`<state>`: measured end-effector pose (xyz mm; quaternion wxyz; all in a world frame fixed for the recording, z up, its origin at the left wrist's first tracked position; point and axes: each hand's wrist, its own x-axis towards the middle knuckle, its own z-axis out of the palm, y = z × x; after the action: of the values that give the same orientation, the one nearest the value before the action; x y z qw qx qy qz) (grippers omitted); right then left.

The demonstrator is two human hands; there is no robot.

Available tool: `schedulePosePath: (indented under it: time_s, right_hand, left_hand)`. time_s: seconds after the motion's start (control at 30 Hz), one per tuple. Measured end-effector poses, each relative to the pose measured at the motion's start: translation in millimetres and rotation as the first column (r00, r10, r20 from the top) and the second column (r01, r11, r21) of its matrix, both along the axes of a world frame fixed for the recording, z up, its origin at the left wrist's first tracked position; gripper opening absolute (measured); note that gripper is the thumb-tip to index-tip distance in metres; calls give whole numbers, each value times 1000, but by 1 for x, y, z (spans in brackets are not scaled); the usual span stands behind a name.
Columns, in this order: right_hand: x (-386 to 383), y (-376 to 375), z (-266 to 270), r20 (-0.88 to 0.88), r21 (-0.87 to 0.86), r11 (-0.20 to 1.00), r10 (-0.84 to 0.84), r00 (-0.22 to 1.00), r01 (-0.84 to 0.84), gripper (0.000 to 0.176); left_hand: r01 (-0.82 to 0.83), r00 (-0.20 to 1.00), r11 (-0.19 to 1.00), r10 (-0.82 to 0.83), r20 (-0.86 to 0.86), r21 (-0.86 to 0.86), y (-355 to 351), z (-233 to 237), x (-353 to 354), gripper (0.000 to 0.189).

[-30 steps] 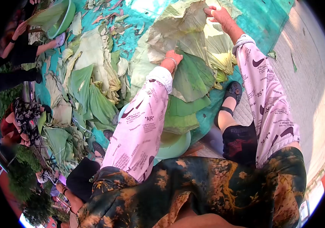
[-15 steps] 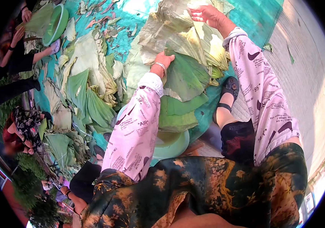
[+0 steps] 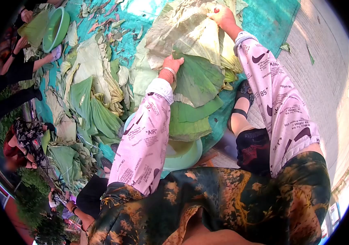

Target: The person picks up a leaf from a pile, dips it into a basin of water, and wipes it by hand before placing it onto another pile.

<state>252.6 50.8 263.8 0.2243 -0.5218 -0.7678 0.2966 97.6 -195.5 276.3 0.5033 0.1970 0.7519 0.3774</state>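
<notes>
My left hand (image 3: pixel 171 66) pinches the edge of large leaves, where a green leaf (image 3: pixel 200 79) overlaps a pale, dry, yellowish leaf (image 3: pixel 178 30). Its fingertips are partly hidden behind the leaf. Farther out, my right hand (image 3: pixel 223 18) is closed on the far right edge of the pale leaf, with the fingers curled in. Folded yellow-green leaf parts (image 3: pixel 230 57) hang below that hand. More green leaves (image 3: pixel 188 126) lie under the held ones, over a light green basin (image 3: pixel 186 157) that holds some liquid, close to my lap.
A teal ground sheet (image 3: pixel 270 24) carries heaps of wilted leaves (image 3: pixel 86 61) on the left and scraps (image 3: pixel 113 24) farther off. At upper left, another person's hands (image 3: pixel 21 43) hold a leaf beside a green basin (image 3: pixel 56 30). Pavement (image 3: pixel 317 81) lies to the right.
My right hand was stretched out along the pale leaf's edge; now its fingers are curled in on it. My left hand keeps almost the same place at the leaves.
</notes>
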Motion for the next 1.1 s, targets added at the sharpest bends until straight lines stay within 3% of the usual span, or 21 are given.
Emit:
schedulePosePath:
  time_s: [0.13, 0.23, 0.33, 0.43, 0.53, 0.63, 0.7, 0.77, 0.87, 0.97, 1.0, 1.07, 1.1]
  right_hand:
    - [1, 2, -4, -85, -154, 988, -20, 996, 7, 34]
    - [4, 4, 1, 30, -159, 985, -63, 998, 67, 34]
    - [2, 13, -29, -312, -334, 937, -210, 927, 100, 27]
    - [1, 20, -33, -430, -530, 845, -344, 835, 75, 21]
    - [7, 28, -16, -272, -707, 705, -333, 903, 48, 19]
    - [14, 36, -6, -278, -685, 726, -190, 942, -56, 20]
    - [19, 27, 0, -164, -358, 933, -28, 986, -33, 20]
    - [19, 18, 3, 8, 17, 997, 77, 997, -77, 20]
    - [30, 41, -19, -131, -221, 963, -189, 973, 157, 18]
    - [38, 70, -33, -204, -459, 824, -461, 864, 331, 17]
    - [37, 76, -36, -368, -412, 838, -513, 776, 358, 13]
    - [17, 47, 10, -428, 45, 970, -197, 882, 238, 13]
    - [5, 23, 34, -398, 274, 950, -33, 917, 153, 14]
  left_hand:
    - [-24, 998, 1000, 24, 50, 9, 1, -4, -2, 24]
    - [-33, 998, 999, 33, 52, -4, 2, 3, 2, 23]
    - [-17, 1000, 1000, 17, 21, -18, 1, 3, 1, 23]
    - [3, 1000, 1000, -3, 20, -8, 1, -2, -1, 23]
    - [22, 1000, 1000, -22, 0, 16, 2, -5, -2, 23]
    - [1, 1000, 1000, -2, 24, 26, 1, -5, -2, 23]
    - [-12, 999, 999, 10, 47, 32, -1, -2, 3, 23]
    - [-5, 998, 999, 2, 57, 42, 0, -5, 1, 23]
    - [-20, 999, 999, 19, 41, 24, 1, -5, 3, 22]
    - [35, 998, 999, -36, -58, -13, 3, -17, -2, 22]
    - [42, 998, 999, -42, -54, -10, 2, -21, -2, 22]
    - [52, 998, 999, -52, -47, -2, 1, -17, -1, 22]
    - [50, 997, 999, -50, -53, -1, 2, -16, -1, 22]
